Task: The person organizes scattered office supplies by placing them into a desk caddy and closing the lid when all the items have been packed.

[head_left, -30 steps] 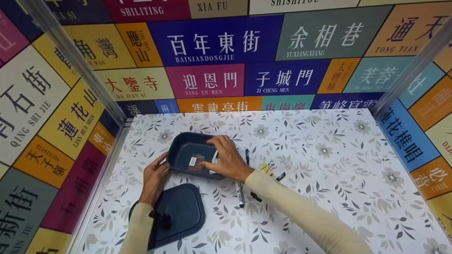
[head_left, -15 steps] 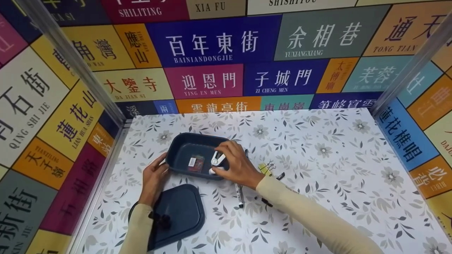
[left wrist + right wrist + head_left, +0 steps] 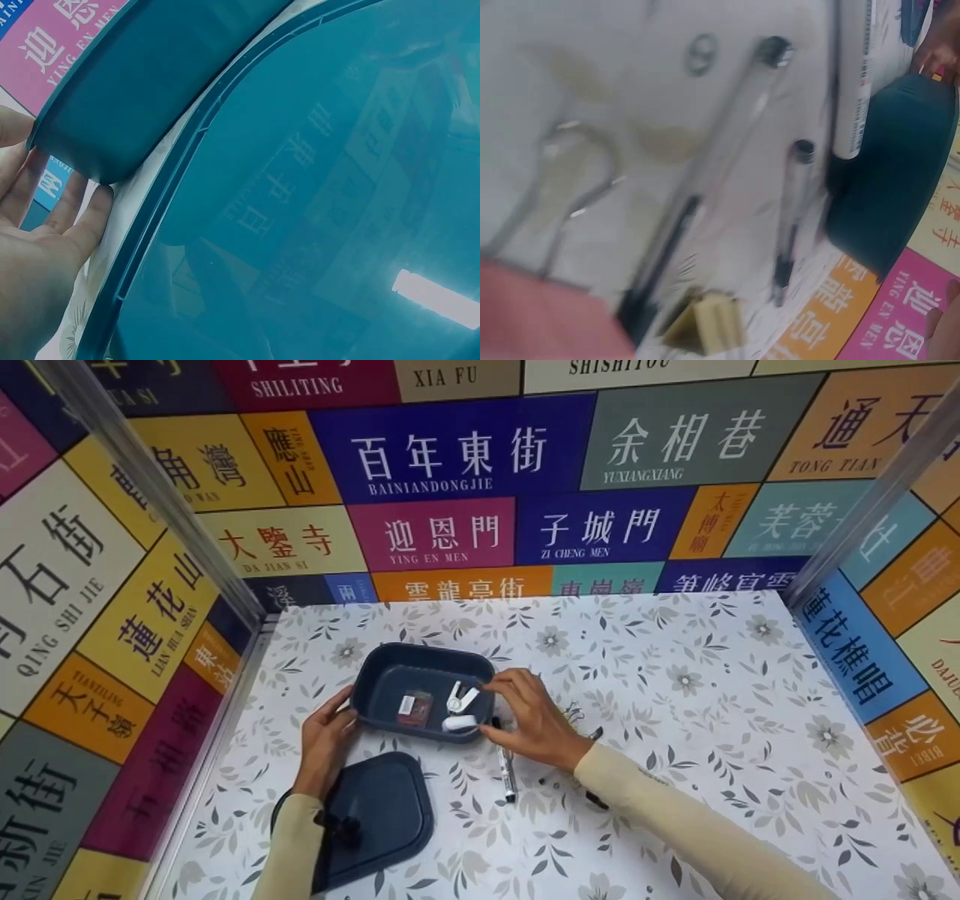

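Note:
A dark blue open box [image 3: 427, 656] stands on the table. My left hand [image 3: 328, 735] rests its fingers against the outside of the box's left end. In the left wrist view, the fingers [image 3: 91, 214] touch the wall from near the rim down to the bottom corner. My right hand [image 3: 536, 720] is at the right end of the box, thumb and fingers spread apart with nothing held. Inside the box lie a white V-shaped item [image 3: 463, 701] with a round hinge, a small white rounded item [image 3: 459, 723] and a clear packet [image 3: 415, 707] with a white label.
A matching dark lid [image 3: 386, 817] lies below the box, partly under the left sleeve. A white marker [image 3: 507, 776] lies right of the box. The right wrist view shows clear-barrelled pens [image 3: 793, 202], a yellow binder clip [image 3: 709, 326] and a red clip [image 3: 547, 315] with wire handles.
My right hand has let go of the white items inside the box and drawn back to the right, uncovering them. The left hand has stayed at the box's left end.

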Demonstrator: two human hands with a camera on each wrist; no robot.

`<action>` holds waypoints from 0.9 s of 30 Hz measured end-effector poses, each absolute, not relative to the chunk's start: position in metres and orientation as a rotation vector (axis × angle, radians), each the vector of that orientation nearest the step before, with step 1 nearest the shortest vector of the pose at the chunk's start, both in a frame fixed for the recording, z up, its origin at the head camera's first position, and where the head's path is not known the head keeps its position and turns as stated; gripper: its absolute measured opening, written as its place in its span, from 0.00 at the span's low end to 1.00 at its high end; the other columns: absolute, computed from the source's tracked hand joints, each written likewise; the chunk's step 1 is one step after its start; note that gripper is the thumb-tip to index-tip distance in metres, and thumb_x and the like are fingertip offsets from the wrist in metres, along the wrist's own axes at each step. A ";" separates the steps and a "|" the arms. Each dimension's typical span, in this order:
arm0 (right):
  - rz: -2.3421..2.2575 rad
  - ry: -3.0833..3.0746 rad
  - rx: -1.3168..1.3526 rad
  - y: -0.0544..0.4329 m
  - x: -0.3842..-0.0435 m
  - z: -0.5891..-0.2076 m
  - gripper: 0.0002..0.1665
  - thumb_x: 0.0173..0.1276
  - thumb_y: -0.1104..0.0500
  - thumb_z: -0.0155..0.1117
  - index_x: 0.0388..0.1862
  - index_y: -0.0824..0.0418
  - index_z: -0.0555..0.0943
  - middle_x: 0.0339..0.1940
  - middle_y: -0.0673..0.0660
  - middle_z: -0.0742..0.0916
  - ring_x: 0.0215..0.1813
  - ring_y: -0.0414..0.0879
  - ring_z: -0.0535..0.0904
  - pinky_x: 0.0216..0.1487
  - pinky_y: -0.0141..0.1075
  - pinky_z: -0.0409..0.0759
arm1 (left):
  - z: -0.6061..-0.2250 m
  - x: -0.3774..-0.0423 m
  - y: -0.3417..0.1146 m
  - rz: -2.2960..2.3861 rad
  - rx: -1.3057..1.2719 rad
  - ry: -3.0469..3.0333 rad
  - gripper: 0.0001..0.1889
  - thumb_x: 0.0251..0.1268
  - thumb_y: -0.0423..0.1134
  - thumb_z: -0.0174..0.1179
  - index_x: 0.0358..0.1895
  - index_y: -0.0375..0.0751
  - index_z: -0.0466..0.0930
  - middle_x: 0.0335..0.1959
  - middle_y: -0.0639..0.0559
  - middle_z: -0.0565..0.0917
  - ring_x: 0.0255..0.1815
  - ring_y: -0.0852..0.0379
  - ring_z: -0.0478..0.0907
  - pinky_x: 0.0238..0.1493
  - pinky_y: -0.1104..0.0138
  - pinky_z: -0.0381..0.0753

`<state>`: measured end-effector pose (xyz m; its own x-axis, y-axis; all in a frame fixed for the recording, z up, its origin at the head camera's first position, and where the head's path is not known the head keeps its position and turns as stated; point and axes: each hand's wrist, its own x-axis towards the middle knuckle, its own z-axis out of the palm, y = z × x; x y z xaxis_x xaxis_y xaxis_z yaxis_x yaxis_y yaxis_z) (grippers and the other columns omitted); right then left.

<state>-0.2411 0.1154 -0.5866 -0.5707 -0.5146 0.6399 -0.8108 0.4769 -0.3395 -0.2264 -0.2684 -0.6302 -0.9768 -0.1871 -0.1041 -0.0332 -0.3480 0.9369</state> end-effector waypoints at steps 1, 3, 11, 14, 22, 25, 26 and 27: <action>0.874 -2.273 1.095 0.118 -0.241 -0.588 0.38 0.60 0.53 0.89 0.64 0.65 0.82 0.61 0.62 0.82 0.63 0.56 0.77 0.66 0.55 0.76 | -0.630 -0.226 -0.269 -2.485 0.297 -1.734 0.26 0.79 0.20 0.57 0.77 0.29 0.76 0.74 0.27 0.78 0.59 0.48 0.86 0.60 0.59 0.86; 0.882 -2.278 1.088 0.122 -0.241 -0.590 0.38 0.59 0.54 0.89 0.64 0.64 0.83 0.61 0.62 0.83 0.63 0.56 0.77 0.66 0.55 0.76 | -0.631 -0.226 -0.269 -2.480 0.300 -1.734 0.26 0.79 0.20 0.57 0.77 0.29 0.76 0.73 0.27 0.78 0.58 0.49 0.86 0.59 0.60 0.86; 0.904 -2.339 1.076 0.137 -0.236 -0.596 0.36 0.61 0.54 0.89 0.65 0.63 0.83 0.62 0.60 0.82 0.63 0.56 0.77 0.66 0.57 0.75 | -0.631 -0.226 -0.269 -2.478 0.294 -1.751 0.26 0.80 0.21 0.57 0.78 0.29 0.76 0.75 0.29 0.77 0.57 0.51 0.86 0.57 0.62 0.86; 0.897 -2.353 1.081 0.144 -0.235 -0.599 0.36 0.61 0.55 0.89 0.65 0.62 0.82 0.62 0.59 0.81 0.63 0.56 0.77 0.65 0.57 0.75 | -0.632 -0.226 -0.269 -2.475 0.299 -1.748 0.26 0.79 0.21 0.57 0.77 0.30 0.76 0.74 0.29 0.78 0.55 0.52 0.86 0.56 0.62 0.86; 0.854 -2.355 1.076 0.167 -0.233 -0.604 0.34 0.61 0.56 0.88 0.62 0.65 0.84 0.60 0.61 0.83 0.62 0.58 0.77 0.65 0.58 0.74 | -0.631 -0.225 -0.270 -2.520 0.268 -1.720 0.27 0.80 0.21 0.57 0.79 0.30 0.74 0.78 0.29 0.74 0.66 0.44 0.83 0.67 0.57 0.83; 0.859 -2.363 1.063 0.176 -0.234 -0.606 0.33 0.61 0.55 0.87 0.61 0.65 0.84 0.60 0.60 0.83 0.62 0.58 0.77 0.65 0.58 0.75 | -0.632 -0.225 -0.270 -2.514 0.273 -1.731 0.27 0.80 0.21 0.57 0.79 0.31 0.74 0.78 0.29 0.74 0.66 0.44 0.84 0.66 0.57 0.84; 0.864 -2.370 1.059 0.179 -0.234 -0.606 0.32 0.61 0.56 0.87 0.61 0.65 0.84 0.59 0.60 0.83 0.61 0.58 0.77 0.64 0.58 0.75 | -0.632 -0.225 -0.270 -2.513 0.277 -1.728 0.27 0.80 0.21 0.57 0.79 0.31 0.75 0.77 0.29 0.74 0.65 0.44 0.84 0.65 0.58 0.84; 0.866 -2.374 1.054 0.182 -0.234 -0.607 0.31 0.62 0.56 0.86 0.60 0.65 0.84 0.59 0.60 0.83 0.61 0.58 0.77 0.63 0.58 0.75 | -0.632 -0.225 -0.270 -2.511 0.279 -1.730 0.27 0.80 0.21 0.57 0.79 0.31 0.75 0.77 0.29 0.75 0.65 0.45 0.84 0.65 0.58 0.84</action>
